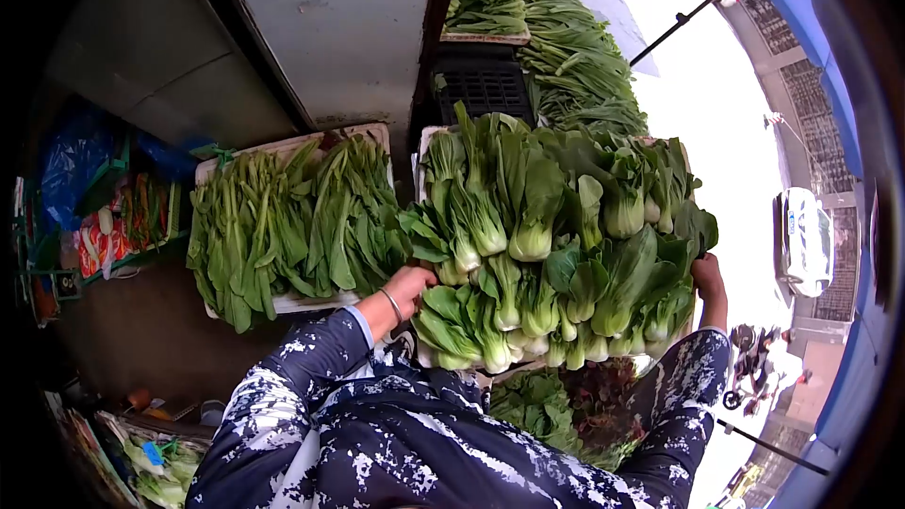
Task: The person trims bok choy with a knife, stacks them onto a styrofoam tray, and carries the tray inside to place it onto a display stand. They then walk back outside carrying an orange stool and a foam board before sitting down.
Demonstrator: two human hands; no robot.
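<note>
A white box (420, 174) heaped with bok choy (533, 236) is in front of my body, the pale stem ends mostly facing me. My left hand (409, 288), with a bracelet at the wrist, is closed at the box's left side, its fingertips partly hidden by leaves. On the opposite side my right hand (709, 279) grips the box's right edge, its fingers mostly hidden behind the greens. To the left lies a second pale box (382, 135) of long leafy greens (292, 217), close to my left hand.
Behind the bok choy are a black crate (481, 85) and piles of long greens (575, 47). More leafy greens (537, 405) lie below, beside reddish leaves (603, 405). A grey panel (330, 19) stands behind the left box. A white car (806, 240) and motorbike (754, 358) are outside at right.
</note>
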